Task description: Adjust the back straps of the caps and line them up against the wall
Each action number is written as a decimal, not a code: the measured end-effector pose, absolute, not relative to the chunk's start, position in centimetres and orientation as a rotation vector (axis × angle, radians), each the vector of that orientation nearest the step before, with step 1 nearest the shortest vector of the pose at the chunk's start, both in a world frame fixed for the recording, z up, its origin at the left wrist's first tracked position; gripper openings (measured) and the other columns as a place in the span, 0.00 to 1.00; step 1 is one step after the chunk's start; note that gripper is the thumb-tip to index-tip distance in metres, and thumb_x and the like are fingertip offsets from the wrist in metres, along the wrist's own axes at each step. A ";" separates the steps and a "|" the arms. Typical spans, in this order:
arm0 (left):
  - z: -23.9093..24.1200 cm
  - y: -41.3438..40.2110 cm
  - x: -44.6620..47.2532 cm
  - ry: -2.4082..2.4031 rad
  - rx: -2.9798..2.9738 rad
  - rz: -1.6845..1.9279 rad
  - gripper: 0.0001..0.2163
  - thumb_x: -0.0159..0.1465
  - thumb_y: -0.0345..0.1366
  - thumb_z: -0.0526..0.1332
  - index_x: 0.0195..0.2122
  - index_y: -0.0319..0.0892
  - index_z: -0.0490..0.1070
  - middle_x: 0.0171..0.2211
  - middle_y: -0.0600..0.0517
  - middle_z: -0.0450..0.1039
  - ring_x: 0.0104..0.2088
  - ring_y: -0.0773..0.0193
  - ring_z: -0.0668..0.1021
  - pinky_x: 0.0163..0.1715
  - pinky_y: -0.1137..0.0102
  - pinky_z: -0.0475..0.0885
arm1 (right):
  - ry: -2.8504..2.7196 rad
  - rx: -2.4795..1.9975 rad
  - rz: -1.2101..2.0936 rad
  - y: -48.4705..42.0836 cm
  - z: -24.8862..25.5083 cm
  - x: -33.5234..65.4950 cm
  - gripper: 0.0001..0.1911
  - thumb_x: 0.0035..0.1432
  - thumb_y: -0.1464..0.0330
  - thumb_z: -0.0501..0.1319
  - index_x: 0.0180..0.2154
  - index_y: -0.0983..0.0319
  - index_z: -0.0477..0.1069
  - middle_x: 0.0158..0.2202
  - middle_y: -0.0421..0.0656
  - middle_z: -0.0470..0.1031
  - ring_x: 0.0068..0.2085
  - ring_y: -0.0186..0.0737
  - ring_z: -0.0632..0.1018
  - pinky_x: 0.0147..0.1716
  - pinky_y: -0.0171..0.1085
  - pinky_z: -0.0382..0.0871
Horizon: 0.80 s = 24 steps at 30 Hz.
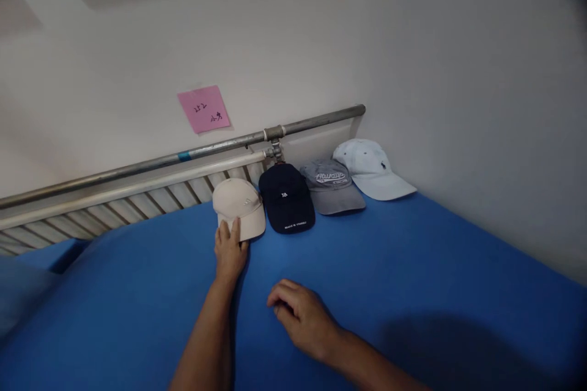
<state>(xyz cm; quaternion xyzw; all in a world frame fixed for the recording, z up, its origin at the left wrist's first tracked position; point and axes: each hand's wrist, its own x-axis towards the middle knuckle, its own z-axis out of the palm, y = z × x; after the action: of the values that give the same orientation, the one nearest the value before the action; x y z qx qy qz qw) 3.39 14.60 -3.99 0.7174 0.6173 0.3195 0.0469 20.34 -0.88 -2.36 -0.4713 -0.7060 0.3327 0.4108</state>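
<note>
A cream baseball cap (236,195) sits at the left end of a row of caps. My left hand (230,250) grips its brim, fingers on top and thumb at the lower edge. Right beside it stands a black cap (285,198) with a small white logo and lettering on the brim. Then come a grey cap (331,180) with white script and a pale, whitish-blue cap (364,159) in the corner. Over the blue surface, in front of the row, my right hand (305,317) is loosely bent, holding nothing, with a gap between thumb and fingers.
A blue-covered surface (151,293) stretches below the caps. Behind it run a metal pipe (220,148) and a white radiator (151,195). A pink paper note (204,109) with handwriting is stuck on the wall, and another wall rises at the right.
</note>
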 end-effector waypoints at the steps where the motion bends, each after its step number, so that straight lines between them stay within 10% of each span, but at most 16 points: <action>1: -3.9 14.5 3.4 1.858 2.169 1.009 0.32 0.56 0.28 0.59 0.64 0.40 0.58 0.67 0.36 0.46 0.66 0.39 0.53 0.60 0.44 0.52 | -1.776 -1.186 0.842 -0.8 -2.4 20.4 0.13 0.52 0.81 0.53 0.31 0.60 0.71 0.32 0.39 0.72 0.35 0.35 0.73 0.38 0.34 0.64; 7: -3.5 11.1 2.6 1.930 1.970 1.124 0.37 0.54 0.27 0.58 0.65 0.30 0.49 0.66 0.32 0.50 0.67 0.48 0.54 0.64 0.56 0.53 | -1.767 -1.137 0.867 -0.5 -2.6 20.5 0.09 0.54 0.75 0.52 0.30 0.60 0.70 0.32 0.42 0.73 0.36 0.38 0.75 0.38 0.37 0.67; 13: -4.4 3.8 -0.9 2.106 1.914 1.045 0.30 0.55 0.26 0.57 0.61 0.36 0.61 0.61 0.39 0.61 0.63 0.55 0.64 0.62 0.62 0.58 | -1.822 -1.111 0.869 0.3 -2.8 20.3 0.08 0.53 0.65 0.55 0.31 0.58 0.73 0.33 0.43 0.76 0.37 0.43 0.77 0.39 0.41 0.71; 24: -1.2 -14.1 -15.4 3.082 1.625 0.443 0.27 0.54 0.23 0.56 0.58 0.34 0.65 0.61 0.35 0.60 0.63 0.38 0.58 0.57 0.47 0.59 | -1.890 -1.143 0.786 -0.6 -2.0 20.3 0.11 0.51 0.62 0.54 0.30 0.57 0.73 0.34 0.45 0.77 0.37 0.46 0.78 0.40 0.44 0.73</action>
<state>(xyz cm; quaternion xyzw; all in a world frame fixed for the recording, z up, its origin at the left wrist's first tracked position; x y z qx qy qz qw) -15.42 -14.08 -1.20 0.4547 0.8625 0.1239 -0.1842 20.32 -0.62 -1.99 -0.4494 -0.7428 0.3091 0.3882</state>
